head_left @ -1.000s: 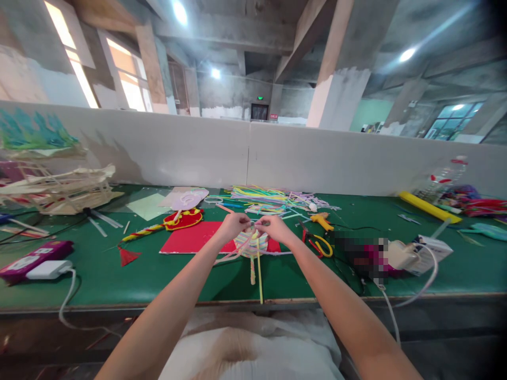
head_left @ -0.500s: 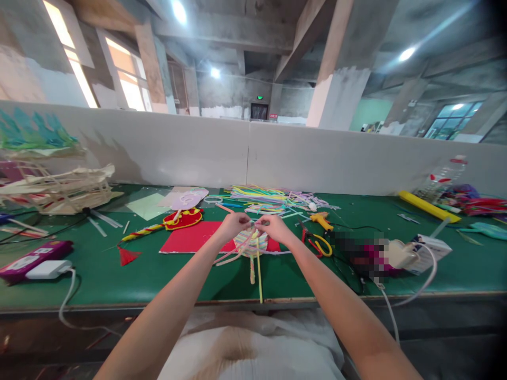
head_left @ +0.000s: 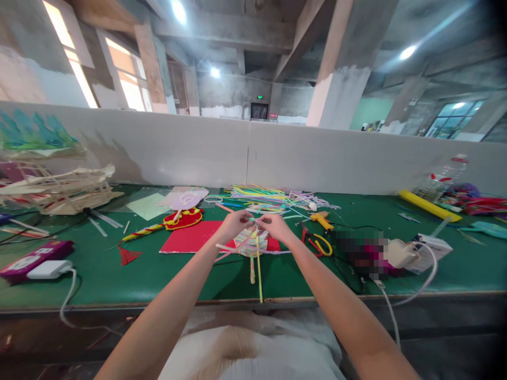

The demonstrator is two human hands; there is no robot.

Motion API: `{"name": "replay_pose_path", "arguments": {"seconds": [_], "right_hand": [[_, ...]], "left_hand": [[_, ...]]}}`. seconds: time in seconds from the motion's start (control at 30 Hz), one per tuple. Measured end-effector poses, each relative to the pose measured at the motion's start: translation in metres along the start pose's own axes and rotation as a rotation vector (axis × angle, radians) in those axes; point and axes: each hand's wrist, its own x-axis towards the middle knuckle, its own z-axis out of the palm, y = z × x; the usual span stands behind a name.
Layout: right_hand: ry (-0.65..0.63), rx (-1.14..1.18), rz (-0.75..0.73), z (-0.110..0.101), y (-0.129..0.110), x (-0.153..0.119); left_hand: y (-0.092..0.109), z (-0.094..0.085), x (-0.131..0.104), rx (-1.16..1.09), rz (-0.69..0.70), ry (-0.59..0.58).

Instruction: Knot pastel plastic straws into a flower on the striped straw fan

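My left hand (head_left: 236,225) and my right hand (head_left: 273,227) meet above a round pastel-striped fan shape (head_left: 249,246) made of pipe cleaners. Fingertips of both hands are pinched on thin pipe cleaners, a pale turquoise bit showing between them. A short twisted handle (head_left: 252,272) points from the fan toward me. Beside it a loose yellow pipe cleaner (head_left: 259,274) hangs down to the table's front edge. Pink pipe cleaners (head_left: 226,254) stick out to the left, partly behind my left forearm. Under the fan lies a red board (head_left: 188,238).
Behind my hands is a pile of coloured pipe cleaners (head_left: 257,198). A red and yellow fan (head_left: 184,219) with a tassel lies left. Red-handled pliers (head_left: 312,243), a yellow glue gun (head_left: 321,220) and a power strip with cables are right. A white partition (head_left: 178,148) bounds the back.
The pink pipe cleaner ends at the left have shifted, one now sitting higher. My fingertips have moved slightly, and turquoise shows between them. Both forearms stay nearly in place.
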Motion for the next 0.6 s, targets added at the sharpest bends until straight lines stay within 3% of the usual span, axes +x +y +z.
{"name": "replay_pose_path", "arguments": {"seconds": [0.6], "right_hand": [[-0.062,0.100,0.129,0.0013,-0.0007,0.0006]], "left_hand": [[0.0005,-0.0015,-0.0027,-0.020,0.034,0.004]]}}
